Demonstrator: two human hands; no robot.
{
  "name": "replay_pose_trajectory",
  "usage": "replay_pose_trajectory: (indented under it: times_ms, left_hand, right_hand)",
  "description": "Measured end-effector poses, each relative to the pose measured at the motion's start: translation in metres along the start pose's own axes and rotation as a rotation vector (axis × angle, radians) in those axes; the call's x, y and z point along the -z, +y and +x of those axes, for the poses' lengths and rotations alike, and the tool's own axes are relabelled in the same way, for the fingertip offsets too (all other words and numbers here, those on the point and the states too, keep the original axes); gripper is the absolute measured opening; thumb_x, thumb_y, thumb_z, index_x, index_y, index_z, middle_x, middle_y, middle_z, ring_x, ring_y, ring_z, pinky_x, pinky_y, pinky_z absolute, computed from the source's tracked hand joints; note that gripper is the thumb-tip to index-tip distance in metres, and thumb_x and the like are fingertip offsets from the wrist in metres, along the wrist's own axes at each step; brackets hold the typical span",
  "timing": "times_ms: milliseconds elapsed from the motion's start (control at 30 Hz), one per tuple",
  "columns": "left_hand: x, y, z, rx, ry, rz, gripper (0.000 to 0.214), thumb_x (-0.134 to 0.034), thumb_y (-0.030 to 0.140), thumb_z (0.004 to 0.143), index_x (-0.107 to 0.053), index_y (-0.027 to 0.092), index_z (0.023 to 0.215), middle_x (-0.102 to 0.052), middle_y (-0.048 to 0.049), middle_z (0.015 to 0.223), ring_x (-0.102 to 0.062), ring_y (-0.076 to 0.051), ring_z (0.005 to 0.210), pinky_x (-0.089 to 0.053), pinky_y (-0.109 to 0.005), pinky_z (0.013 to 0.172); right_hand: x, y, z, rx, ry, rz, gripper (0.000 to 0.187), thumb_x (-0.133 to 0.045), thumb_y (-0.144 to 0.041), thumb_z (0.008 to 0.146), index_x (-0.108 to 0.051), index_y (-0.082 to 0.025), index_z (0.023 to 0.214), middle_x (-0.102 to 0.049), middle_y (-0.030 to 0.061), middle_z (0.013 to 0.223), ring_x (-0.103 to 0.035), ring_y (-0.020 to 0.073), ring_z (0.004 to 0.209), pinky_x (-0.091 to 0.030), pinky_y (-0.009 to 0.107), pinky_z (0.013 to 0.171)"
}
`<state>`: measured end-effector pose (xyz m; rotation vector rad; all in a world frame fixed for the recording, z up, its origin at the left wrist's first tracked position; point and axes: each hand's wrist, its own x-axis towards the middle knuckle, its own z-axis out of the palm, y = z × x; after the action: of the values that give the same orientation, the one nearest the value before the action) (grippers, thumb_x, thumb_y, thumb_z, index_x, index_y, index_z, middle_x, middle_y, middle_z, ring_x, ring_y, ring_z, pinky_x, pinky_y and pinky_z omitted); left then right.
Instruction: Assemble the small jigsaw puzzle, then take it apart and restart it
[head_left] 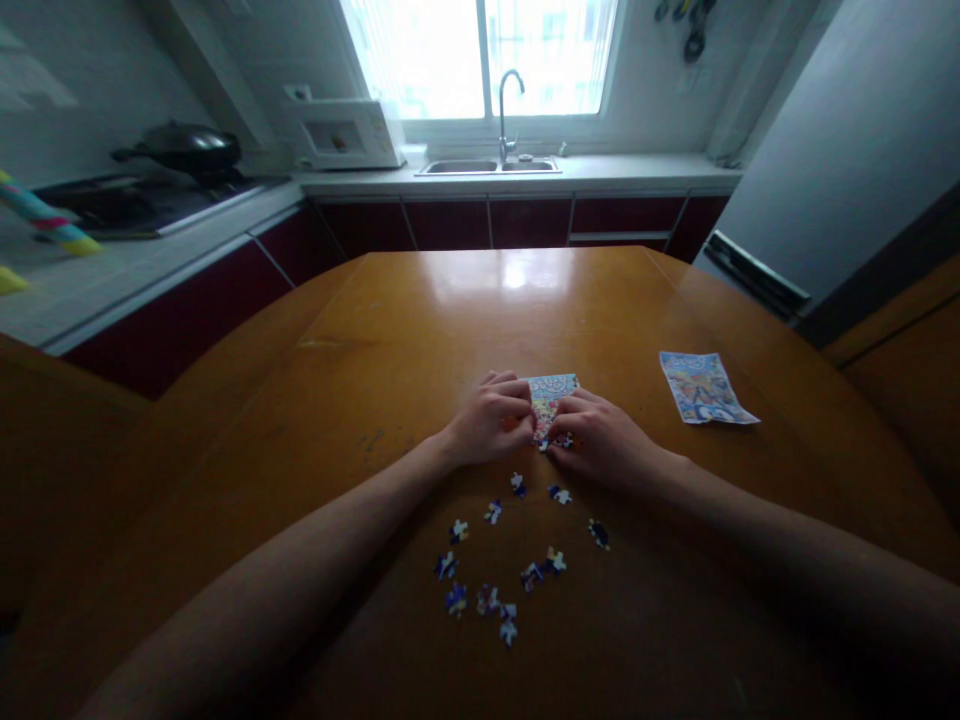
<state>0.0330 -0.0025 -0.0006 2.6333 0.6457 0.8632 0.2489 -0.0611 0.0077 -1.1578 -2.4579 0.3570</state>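
A partly assembled jigsaw puzzle point(546, 398) with a pale blue top and a multicoloured lower part lies flat on the wooden table point(360, 340). Curled around its left edge, the closed fingers of my left hand point(491, 415) grip it. My right hand point(600, 430) covers its lower right, thumb and fingers pinched together at a small jigsaw piece point(544, 446) on the bottom edge. The fingers partly hide that piece. Several loose pieces are scattered nearer to me, among them a blue and white one point(559, 494) and a dark one point(599, 534).
To the right lies a creased printed picture sheet point(705, 388). Beyond the table are a counter with a sink point(487, 167), a white microwave point(349, 135) and a stove with a black wok point(187, 148). A refrigerator point(840, 150) stands at the right.
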Motion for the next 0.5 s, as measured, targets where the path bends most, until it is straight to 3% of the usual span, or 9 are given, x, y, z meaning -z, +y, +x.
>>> replay_pose_trajectory:
  times_ms: [500]
  left_hand:
    - [-0.0015,-0.0006,-0.0003,-0.010,0.019,0.005,0.029,-0.052,0.023,0.089,-0.067,0.019,0.065,-0.060,-0.0025,0.074,-0.049,-0.018,0.077,-0.037,-0.036,0.077]
  right_hand:
    - [0.0041,-0.0087,-0.0056,0.004,0.004,-0.019,0.008,-0.065,-0.020,0.087,-0.071,-0.021,0.082,-0.067,0.0066,0.091,-0.056,0.0221,0.095,-0.048,0.037,0.086]
